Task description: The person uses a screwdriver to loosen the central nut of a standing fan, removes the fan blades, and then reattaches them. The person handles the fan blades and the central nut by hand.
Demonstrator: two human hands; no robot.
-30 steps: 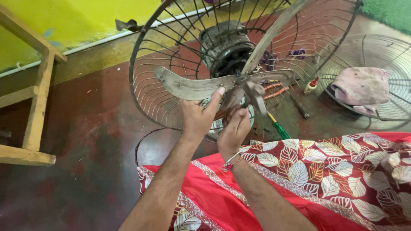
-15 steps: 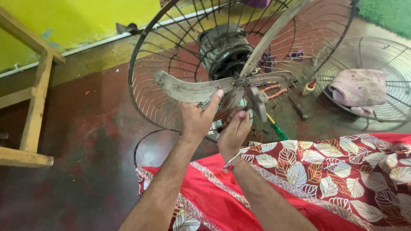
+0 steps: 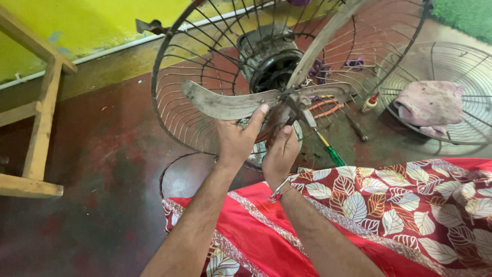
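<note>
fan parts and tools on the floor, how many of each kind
Wire fan guards: 2, rear, loose
Fan blades: 3, one is
Motor: 1
Green-handled screwdriver: 1
Pliers: 1
Pink cloth: 1
Total: 9

Both forearms are bare, no sleeves. A thin red-and-white thread bracelet [image 3: 280, 191] circles the right wrist, just above the lap's glossy red cloth [image 3: 389, 215] printed with cream and brown leaves and a pale patterned border.
</note>
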